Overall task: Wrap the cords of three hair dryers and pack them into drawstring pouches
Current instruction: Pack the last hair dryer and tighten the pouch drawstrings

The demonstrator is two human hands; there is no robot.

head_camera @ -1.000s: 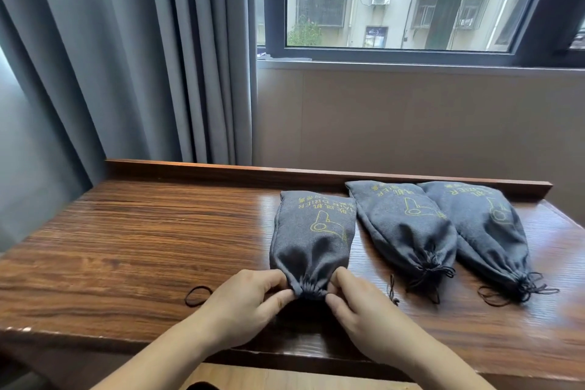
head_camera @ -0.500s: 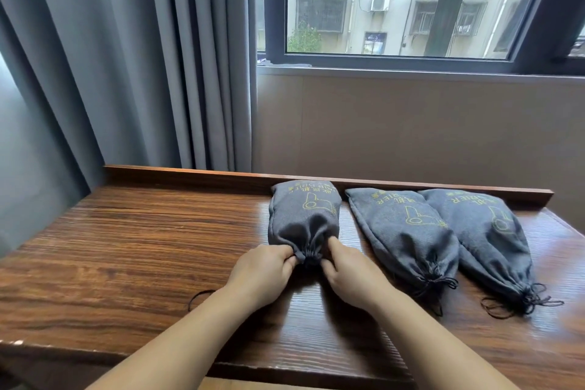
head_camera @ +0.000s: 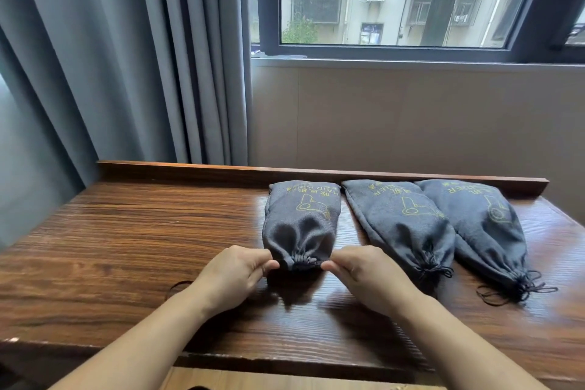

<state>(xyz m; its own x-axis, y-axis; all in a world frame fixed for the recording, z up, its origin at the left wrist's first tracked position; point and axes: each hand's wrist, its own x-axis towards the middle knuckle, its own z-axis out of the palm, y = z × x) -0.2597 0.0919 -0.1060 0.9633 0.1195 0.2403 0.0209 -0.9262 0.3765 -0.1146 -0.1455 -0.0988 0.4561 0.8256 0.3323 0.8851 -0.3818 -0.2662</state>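
your left hand (head_camera: pixel 235 272) and right hand (head_camera: pixel 364 272) each pinch a drawstring beside the cinched mouth of the third hair dryer pouch (head_camera: pixel 300 225), lying toward the desk's (head_camera: pixel 126 247) back edge. this looks like the closing step; next, tie it off like the two pouches alongside (head_camera: pixel 402 225).

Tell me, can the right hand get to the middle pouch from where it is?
Probably yes. The right hand pinches the drawstring of the left pouch, and the middle pouch lies just beside it with only bare table between.

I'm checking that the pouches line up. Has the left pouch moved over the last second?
Yes. The left pouch slid away from the person until its far end met the table's raised back ledge, level with the other two.
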